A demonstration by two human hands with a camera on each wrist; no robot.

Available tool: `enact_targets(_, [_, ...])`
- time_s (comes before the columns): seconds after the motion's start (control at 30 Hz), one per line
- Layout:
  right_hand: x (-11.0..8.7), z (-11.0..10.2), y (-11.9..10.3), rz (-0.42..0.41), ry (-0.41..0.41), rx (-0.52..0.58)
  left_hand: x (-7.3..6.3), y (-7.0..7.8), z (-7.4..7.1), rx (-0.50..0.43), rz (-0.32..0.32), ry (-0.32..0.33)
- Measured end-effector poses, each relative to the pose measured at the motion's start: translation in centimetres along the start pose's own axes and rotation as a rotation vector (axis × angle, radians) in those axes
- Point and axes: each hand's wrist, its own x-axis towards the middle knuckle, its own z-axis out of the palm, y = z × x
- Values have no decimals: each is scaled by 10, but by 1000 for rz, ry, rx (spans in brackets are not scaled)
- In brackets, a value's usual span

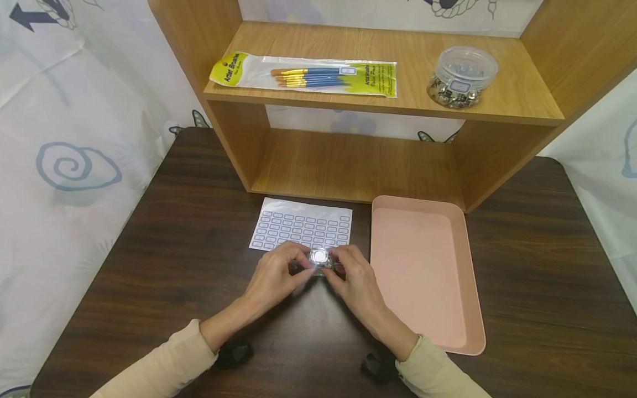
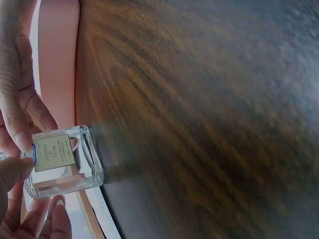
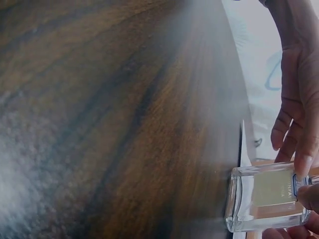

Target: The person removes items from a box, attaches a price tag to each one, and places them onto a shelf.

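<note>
A clear glass perfume bottle (image 1: 319, 257) with a pale printed label (image 2: 54, 152) is held between both hands above the dark table. My left hand (image 1: 277, 272) grips its left side, thumb in front and fingers behind. From the other side my right hand (image 1: 354, 277) pinches it, thumb also in front. Both thumbs meet at a small blue-bordered sticker (image 2: 34, 154) at the edge of the label, seen in the left wrist view. Right behind the bottle lies a white sheet of matching stickers (image 1: 302, 221), its near edge partly hidden by the hands.
A pink tray (image 1: 423, 265) lies to the right of the hands. Behind stands a wooden shelf (image 1: 358, 160). On its upper board are a pack of artist brushes (image 1: 308, 76) and a clear lidded jar (image 1: 461, 77) of small metallic pieces, both bearing blue-bordered stickers.
</note>
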Motion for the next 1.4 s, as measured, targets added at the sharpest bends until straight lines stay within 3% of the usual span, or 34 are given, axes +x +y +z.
enact_targets(0.23, [0, -2, -1, 31, -25, 19, 1, -3, -3, -32, 30, -16])
enact_targets(0.4, [1, -3, -1, 32, -35, 11, 4, -6, -9, -53, 40, -64])
enact_targets(0.6, [2, -4, -1, 54, -61, 8, 15, -9, -31, -147, -32, -92])
enact_targets(0.73, [2, -5, -2, 75, -76, 8, 27, -13, -51, -151, -60, 28])
enact_targets(0.9, [2, -5, -2, 83, -84, 15, 48, -24, -75, -134, -72, 284])
enact_targets(1.1, [3, -6, -2, 86, -87, 25, 76, -36, -96, -238, -129, 550])
enact_targets(1.23, [3, -7, -3, 89, -95, 21, 91, -44, -105, -300, -168, 617])
enact_targets(1.4, [3, -7, -3, 94, -100, 19, 106, -52, -110, -301, -214, 586])
